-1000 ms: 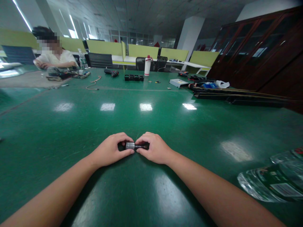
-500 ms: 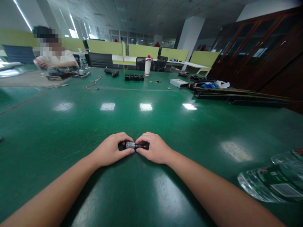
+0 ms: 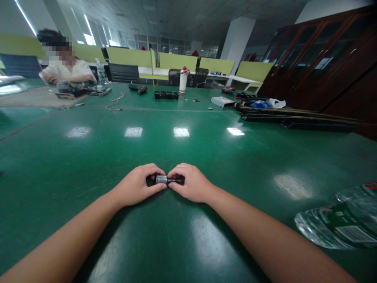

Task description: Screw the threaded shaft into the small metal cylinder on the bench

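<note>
A small silver metal cylinder with a dark ribbed shaft [image 3: 161, 179] lies crosswise at the middle front, on or just above the green table [image 3: 176, 153]. My left hand [image 3: 138, 184] curls round its silver end, thumb on the near side and fingers on the far side. Round the dark shaft end, my right hand [image 3: 191, 182] closes in the same way. The fingertips of both hands nearly meet at the joint between cylinder and shaft. Parts of the piece inside each palm are hidden, so its exact kind cannot be made out.
Clear plastic bottles [image 3: 338, 226] lie at the right front. Further back are a white bottle with a red lid [image 3: 183, 80], a black slotted block [image 3: 166, 95], a power drill [image 3: 138, 89], a cord [image 3: 114, 103] and long dark bars [image 3: 294, 116]. A person [image 3: 67, 70] sits at the far left.
The view has shifted very slightly. Both hands keep the same hold on the metal cylinder, with no clear movement between them.
</note>
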`<state>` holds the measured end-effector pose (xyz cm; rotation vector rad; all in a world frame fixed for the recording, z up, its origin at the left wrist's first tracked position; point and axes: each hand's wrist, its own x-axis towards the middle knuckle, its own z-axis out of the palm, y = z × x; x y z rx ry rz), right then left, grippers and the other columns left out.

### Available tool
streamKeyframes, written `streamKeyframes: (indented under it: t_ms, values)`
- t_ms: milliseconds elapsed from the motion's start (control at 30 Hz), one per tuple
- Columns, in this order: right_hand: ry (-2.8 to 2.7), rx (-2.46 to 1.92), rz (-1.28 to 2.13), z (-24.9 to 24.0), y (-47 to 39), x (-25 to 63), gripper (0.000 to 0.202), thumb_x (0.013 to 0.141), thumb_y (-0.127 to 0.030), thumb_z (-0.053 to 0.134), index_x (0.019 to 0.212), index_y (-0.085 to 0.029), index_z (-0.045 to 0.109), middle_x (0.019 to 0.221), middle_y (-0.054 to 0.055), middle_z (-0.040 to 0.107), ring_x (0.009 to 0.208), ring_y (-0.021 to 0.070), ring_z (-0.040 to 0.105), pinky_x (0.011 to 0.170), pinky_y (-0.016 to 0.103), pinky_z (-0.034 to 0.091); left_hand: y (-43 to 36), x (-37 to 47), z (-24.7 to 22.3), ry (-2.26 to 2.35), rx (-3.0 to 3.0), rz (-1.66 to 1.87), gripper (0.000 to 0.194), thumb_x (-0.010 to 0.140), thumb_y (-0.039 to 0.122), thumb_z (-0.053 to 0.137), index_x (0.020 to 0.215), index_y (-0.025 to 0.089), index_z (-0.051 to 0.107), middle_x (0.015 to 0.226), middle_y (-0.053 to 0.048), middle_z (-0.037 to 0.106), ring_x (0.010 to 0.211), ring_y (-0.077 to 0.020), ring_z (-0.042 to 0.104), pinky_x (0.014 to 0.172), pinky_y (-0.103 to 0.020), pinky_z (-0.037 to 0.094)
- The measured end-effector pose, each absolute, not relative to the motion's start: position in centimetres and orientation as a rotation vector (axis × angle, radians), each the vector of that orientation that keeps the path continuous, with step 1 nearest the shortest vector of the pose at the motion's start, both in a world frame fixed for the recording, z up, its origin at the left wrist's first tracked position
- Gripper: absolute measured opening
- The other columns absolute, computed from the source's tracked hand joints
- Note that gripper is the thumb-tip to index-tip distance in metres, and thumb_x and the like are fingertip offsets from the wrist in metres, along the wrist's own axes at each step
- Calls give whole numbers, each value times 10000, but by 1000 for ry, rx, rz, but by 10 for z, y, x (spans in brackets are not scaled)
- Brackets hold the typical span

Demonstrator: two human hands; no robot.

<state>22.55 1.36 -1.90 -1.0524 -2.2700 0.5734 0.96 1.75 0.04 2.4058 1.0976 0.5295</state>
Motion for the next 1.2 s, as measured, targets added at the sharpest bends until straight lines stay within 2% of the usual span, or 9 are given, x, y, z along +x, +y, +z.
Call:
streamKeyframes:
  t_ms: [1200]
  values:
    - [-2290,-1072,567,-19,14,225,137,777,-170,677,912,-189,672,843,24,668,812,163,559,755,295,414,18,10,2,1099,2420,519,248,861,390,616,1019,207,675,909,-31,670,817,-186,617,724,-273,463]
